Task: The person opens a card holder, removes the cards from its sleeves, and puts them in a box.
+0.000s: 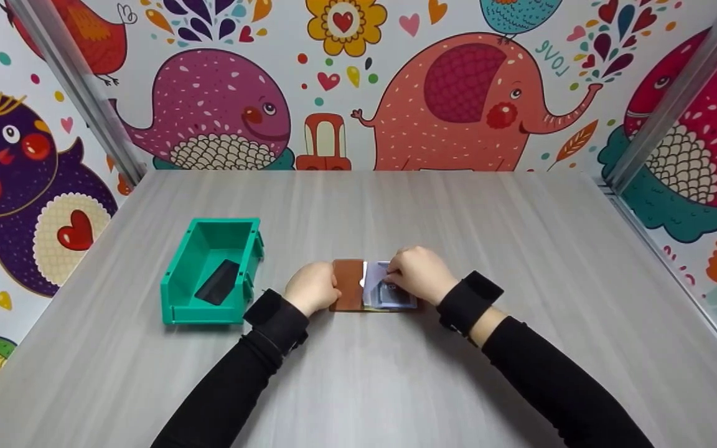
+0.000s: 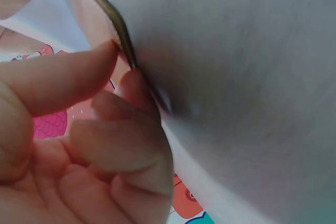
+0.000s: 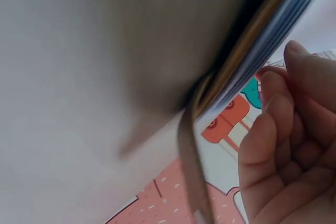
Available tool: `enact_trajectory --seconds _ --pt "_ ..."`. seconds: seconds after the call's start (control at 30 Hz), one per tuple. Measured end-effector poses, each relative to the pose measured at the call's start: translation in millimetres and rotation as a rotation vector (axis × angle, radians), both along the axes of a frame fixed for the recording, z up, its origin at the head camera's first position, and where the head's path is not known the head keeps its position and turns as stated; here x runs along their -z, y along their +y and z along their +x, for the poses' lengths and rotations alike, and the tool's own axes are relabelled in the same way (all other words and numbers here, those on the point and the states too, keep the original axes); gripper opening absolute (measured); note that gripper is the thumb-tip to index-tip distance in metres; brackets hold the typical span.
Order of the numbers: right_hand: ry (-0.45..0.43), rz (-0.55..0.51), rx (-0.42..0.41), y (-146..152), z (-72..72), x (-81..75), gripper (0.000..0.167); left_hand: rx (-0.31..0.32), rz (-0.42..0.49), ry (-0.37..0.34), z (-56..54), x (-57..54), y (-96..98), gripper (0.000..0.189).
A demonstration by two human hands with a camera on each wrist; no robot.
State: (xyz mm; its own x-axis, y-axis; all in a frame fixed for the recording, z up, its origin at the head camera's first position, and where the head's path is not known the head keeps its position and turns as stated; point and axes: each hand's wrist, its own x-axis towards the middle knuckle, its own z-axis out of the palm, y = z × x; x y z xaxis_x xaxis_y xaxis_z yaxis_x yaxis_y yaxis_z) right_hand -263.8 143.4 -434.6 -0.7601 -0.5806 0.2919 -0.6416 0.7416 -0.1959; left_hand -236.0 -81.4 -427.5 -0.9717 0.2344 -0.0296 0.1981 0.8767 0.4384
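A brown card holder (image 1: 348, 285) lies opened on the table, its cover to the left and a stack of card sleeves (image 1: 398, 297) to the right. My left hand (image 1: 313, 288) pinches the edge of the brown cover between thumb and fingers; the left wrist view shows the cover's thin edge (image 2: 122, 30) at the fingertips. With thumb and forefinger, my right hand (image 1: 424, 274) pinches a pale sleeve page (image 1: 373, 281) that stands raised over the stack. From the right wrist, the layered sleeve edges (image 3: 262, 45) and a brown strap (image 3: 191, 163) show beside the curled fingers.
To the left of the hands stands a green bin (image 1: 176, 314) with a flat black object (image 1: 218, 283) inside. The grey wood-grain table (image 1: 358, 379) ends at walls (image 1: 346, 81) printed with cartoon animals.
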Motion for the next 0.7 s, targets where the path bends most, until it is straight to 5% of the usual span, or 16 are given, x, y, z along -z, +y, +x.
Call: enact_trajectory --seconds 0.47,0.7 --pt "0.057 -0.026 0.042 -20.5 5.3 -0.9 0.024 -0.005 -0.001 -0.019 -0.4 -0.5 0.0 0.010" --pt "0.040 -0.013 0.022 -27.0 6.0 -0.8 0.020 0.025 0.011 0.030 -2.3 2.7 -0.4 0.018"
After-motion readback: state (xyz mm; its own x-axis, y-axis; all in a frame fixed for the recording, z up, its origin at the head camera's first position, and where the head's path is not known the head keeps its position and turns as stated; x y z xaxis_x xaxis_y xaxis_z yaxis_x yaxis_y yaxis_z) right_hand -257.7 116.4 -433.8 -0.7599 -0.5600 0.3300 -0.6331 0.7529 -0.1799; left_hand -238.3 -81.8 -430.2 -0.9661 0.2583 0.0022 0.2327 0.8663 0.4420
